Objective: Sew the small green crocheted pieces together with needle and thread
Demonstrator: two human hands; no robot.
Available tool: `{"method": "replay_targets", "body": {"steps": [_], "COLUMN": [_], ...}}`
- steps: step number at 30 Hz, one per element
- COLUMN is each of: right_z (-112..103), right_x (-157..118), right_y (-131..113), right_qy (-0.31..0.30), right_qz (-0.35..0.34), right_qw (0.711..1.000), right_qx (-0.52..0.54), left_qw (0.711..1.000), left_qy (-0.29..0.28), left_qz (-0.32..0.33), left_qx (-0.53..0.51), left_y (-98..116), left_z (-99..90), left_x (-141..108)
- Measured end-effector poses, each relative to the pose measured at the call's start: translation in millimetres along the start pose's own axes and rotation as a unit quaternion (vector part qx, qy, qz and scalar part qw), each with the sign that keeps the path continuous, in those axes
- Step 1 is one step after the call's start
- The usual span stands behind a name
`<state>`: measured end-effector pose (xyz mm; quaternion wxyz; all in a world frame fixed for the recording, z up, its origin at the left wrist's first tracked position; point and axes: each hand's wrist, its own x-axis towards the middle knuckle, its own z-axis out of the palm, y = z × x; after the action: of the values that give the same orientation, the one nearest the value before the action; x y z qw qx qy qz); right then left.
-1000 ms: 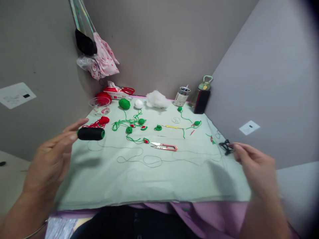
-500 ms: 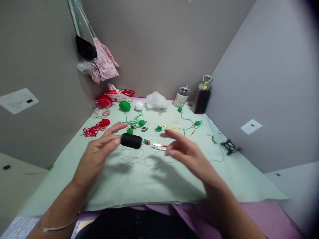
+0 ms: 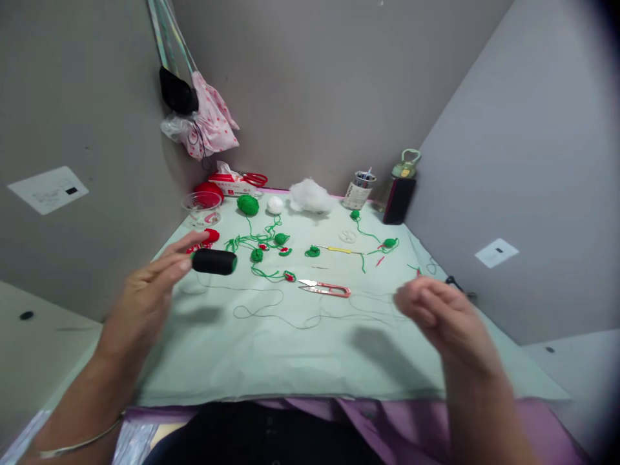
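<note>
Moving apart are the left hand (image 3: 143,294), pinching the black spool (image 3: 214,261) at middle left, and the right hand (image 3: 443,316), curled closed at middle right on I can't tell what, and quick pulling could be knotting the thread (image 3: 304,329).

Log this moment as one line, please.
left grip: holding black thread spool | right grip: closed, contents unclear | tabletop: pink-handled snips, blades apart

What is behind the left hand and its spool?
Red yarn partly shows just beyond the black spool; whatever else lies directly behind the left hand is covered, so I cannot tell.
</note>
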<state>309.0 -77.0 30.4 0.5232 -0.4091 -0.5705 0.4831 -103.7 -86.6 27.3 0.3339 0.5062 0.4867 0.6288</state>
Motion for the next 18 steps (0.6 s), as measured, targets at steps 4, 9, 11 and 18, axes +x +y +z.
{"method": "replay_targets", "body": {"steps": [4, 9, 11, 18], "right_z": [-78, -85, -54, 103], "right_x": [-17, -10, 1, 19], "right_y": [-7, -5, -6, -7], "right_qy": [0.174, 0.224, 0.164, -0.202], "right_qz": [0.007, -0.086, -0.118, 0.036], "right_qw": [0.947, 0.735, 0.797, 0.979], "right_qx": [-0.271, -0.634, -0.569, -0.011], "left_qw": [0.997, 0.999, 1.0, 0.986], "left_qy": [0.062, 0.026, -0.009, -0.167], "left_qz": [-0.002, 0.001, 0.008, -0.004], "left_qx": [-0.036, -0.032, -0.025, 0.0], "left_y": [0, 0, 1, 10], "left_z": [-19.4, -8.3, 5.5, 56.3], "left_x": [2, 1, 1, -6]}}
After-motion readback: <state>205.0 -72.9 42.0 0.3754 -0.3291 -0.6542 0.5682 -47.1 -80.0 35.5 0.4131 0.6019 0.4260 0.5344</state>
